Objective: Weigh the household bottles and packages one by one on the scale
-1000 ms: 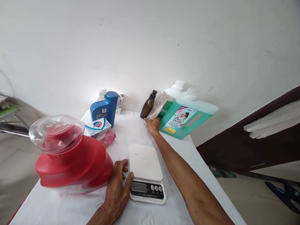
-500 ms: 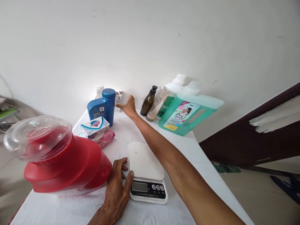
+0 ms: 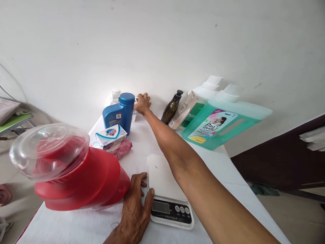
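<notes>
My left hand (image 3: pixel 137 206) rests on the cloth with fingers apart, its thumb at the left edge of a white digital kitchen scale (image 3: pixel 165 176). The scale's display looks blank. My right arm stretches over the scale to the back of the table. There my right hand (image 3: pixel 143 103) is closed around a small white box (image 3: pixel 134 117), mostly hidden by the hand and a blue bottle (image 3: pixel 118 113). In front of that bottle, a white-and-blue soap box (image 3: pixel 111 135) lies on a pink packet (image 3: pixel 123 149).
A red container with a clear lid (image 3: pixel 83 179) stands close on the left. A clear bottle (image 3: pixel 116 96) is behind the blue one. On the right stand a dark pump bottle (image 3: pixel 172 108), a beige tube (image 3: pixel 182 110), a white-and-green bottle (image 3: pixel 194 113) and a green detergent jug (image 3: pixel 223 122) by the wall.
My right hand has moved in closer behind the blue bottle, and less of the white box shows. My left hand keeps its place by the scale. The view has shifted slightly.
</notes>
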Demonstrator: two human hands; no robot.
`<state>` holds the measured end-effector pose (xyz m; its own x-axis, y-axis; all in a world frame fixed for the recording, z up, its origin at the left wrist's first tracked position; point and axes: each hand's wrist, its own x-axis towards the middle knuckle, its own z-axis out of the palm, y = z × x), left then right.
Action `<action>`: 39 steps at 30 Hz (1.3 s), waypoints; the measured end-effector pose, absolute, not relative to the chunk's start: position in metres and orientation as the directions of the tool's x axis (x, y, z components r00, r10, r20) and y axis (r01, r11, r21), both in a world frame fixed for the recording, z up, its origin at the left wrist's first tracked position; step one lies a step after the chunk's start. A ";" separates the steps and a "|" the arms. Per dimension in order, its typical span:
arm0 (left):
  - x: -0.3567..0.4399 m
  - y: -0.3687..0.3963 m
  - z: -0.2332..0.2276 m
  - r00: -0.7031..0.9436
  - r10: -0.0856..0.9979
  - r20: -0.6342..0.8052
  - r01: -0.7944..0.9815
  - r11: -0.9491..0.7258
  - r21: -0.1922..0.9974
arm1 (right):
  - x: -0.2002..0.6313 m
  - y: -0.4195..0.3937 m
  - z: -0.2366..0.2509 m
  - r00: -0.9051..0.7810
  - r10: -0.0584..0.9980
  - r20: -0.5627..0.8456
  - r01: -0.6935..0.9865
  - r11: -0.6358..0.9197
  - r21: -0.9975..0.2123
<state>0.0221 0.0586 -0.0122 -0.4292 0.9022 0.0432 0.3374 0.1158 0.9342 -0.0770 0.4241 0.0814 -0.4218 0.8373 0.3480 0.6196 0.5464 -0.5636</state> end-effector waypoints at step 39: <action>0.016 0.056 -0.017 -0.393 0.902 0.178 0.350 -0.032 0.936 | 0.202 0.234 0.158 -0.309 0.900 0.309 0.634 0.437 -0.638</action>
